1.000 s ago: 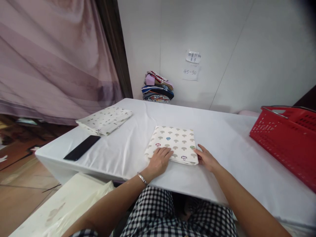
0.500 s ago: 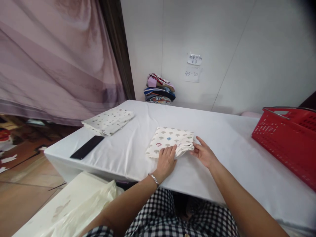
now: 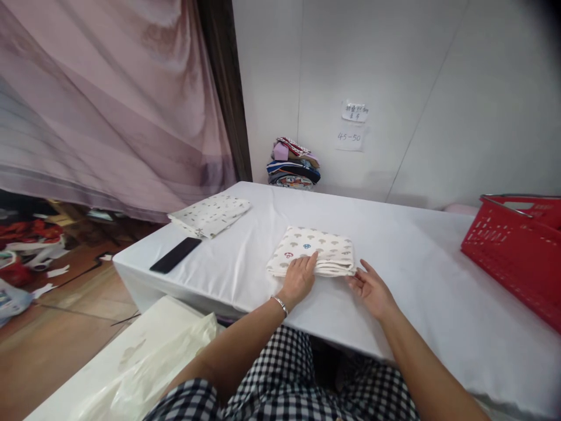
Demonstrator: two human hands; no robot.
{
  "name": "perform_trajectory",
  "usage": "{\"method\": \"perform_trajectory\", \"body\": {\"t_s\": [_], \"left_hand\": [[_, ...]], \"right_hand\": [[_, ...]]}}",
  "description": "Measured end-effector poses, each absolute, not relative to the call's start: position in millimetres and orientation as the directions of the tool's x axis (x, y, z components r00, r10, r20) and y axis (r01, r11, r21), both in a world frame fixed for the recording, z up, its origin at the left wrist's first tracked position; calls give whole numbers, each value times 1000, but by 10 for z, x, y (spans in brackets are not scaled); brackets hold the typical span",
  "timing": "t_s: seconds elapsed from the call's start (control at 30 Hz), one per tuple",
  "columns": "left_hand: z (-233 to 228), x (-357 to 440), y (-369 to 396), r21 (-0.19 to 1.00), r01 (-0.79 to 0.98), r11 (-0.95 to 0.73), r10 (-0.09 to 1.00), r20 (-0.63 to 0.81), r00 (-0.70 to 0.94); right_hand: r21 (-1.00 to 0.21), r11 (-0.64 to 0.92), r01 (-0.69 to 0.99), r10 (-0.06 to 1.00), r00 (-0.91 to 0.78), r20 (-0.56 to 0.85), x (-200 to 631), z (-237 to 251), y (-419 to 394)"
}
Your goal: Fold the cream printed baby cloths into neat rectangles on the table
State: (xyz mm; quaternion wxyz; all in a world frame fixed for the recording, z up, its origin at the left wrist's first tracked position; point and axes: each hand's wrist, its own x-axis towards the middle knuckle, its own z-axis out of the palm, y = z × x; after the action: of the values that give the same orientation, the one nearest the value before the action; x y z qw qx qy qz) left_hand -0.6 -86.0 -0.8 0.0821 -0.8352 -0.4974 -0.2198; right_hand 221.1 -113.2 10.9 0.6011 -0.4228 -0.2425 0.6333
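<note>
A cream cloth with a mushroom print [image 3: 319, 250] lies folded into a narrow band on the white table [image 3: 407, 263]. My left hand [image 3: 298, 279] rests flat on its near left part, fingers on the fabric. Just off the cloth's near right corner, my right hand [image 3: 371, 290] lies on the tablecloth with its fingers spread and nothing in it.
A second folded printed cloth [image 3: 210, 214] lies at the table's far left, with a black phone [image 3: 176, 255] in front of it. A red basket [image 3: 517, 251] stands at the right. A pile of folded fabrics [image 3: 293, 165] sits against the wall. A pale bag [image 3: 144, 362] lies near left.
The near half of the mushroom cloth has been folded over away from me, so it is narrower. My right hand has let go and drawn back onto the table. The view has shifted left.
</note>
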Motion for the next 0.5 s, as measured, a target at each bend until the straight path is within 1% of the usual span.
{"method": "perform_trajectory", "body": {"t_s": [0.1, 0.17, 0.27, 0.33, 0.4, 0.43, 0.5], "left_hand": [[142, -25, -806, 84, 874, -479, 807, 433, 401], [324, -22, -746, 57, 877, -478, 813, 406, 417], [697, 28, -630, 8, 865, -502, 808, 359, 466], [987, 90, -554, 21, 857, -515, 810, 337, 479], [1287, 151, -488, 86, 851, -518, 821, 330, 466], [1434, 173, -456, 138, 847, -513, 829, 335, 448], [1701, 184, -384, 282, 821, -496, 848, 358, 390]], "right_hand": [[-827, -148, -542, 968, 91, -233, 2256, -11, -1218], [-830, -127, -543, 970, 106, -217, 2277, -62, -1270], [-826, -96, -555, 977, 108, -186, 2285, -81, -1326], [-834, -97, -543, 978, 102, -180, 2269, -58, -1346], [-847, -115, -520, 977, 97, -192, 2245, -24, -1357], [-849, -126, -513, 975, 93, -201, 2234, -10, -1360], [-846, -142, -514, 972, 89, -217, 2224, 7, -1364]]}}
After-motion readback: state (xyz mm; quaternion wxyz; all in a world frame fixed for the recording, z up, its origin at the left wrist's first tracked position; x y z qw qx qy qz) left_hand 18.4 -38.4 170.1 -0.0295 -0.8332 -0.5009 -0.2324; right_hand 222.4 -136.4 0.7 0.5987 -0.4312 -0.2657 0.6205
